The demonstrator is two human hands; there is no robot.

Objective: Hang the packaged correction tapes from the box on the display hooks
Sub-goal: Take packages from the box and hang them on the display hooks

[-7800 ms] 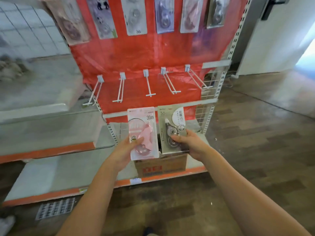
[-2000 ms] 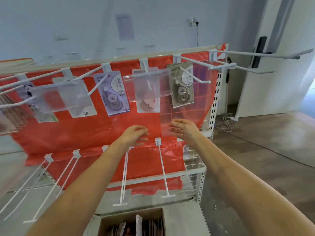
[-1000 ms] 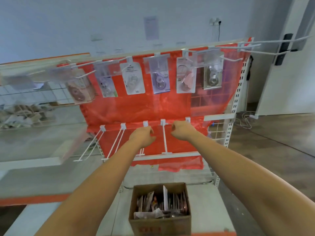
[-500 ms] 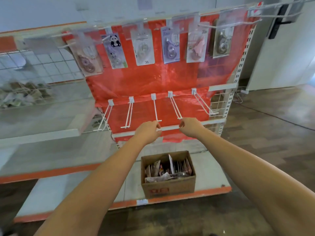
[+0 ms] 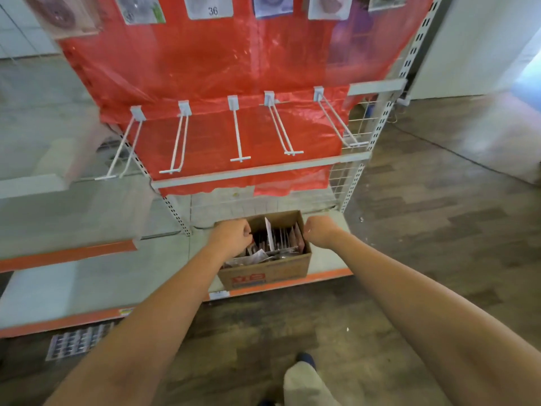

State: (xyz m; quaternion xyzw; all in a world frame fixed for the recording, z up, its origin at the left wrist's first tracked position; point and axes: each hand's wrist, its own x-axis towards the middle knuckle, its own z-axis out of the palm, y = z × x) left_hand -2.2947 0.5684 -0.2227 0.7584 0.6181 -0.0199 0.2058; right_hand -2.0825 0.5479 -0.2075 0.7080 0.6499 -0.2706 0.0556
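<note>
Five white display hooks (image 5: 239, 133) are jutting out empty from the red-backed panel (image 5: 205, 60) above the box, and you are standing before them with nothing hung on that row.

Item, rack shelf (image 5: 87, 285): it is carrying the cardboard box (image 5: 265, 275) at its front edge, directly below the empty hooks.

Item, upper row: several packaged tapes (image 5: 209, 7) are hanging well above the box, cut off by the top of the view.

Item, cardboard box: it is sitting open-topped, and the packaged correction tapes (image 5: 278, 240) are standing on edge inside it, with one pale card (image 5: 269, 234) rising above the rest and a few crumpled packs lying toward the box's front left.

Item, your left hand (image 5: 231, 237): you are reaching it over the box's left rim, fingers curled inward; whether they are pinching a pack yet I cannot tell, since the knuckles are hiding the tips.

Item, your right hand (image 5: 317, 232): you are hovering it at the box's right rim, fingers curled into a loose fist and apparently holding nothing. The packs are lying just inside the rim, beside and below those fingers.

Step in hand, as a judgement: you are fetching fresh stock from the box. The next move is calling for a clean pinch on a single card top, a lift clear of its neighbours, then lining its hang-hole up with a hook tip above the box.
</note>
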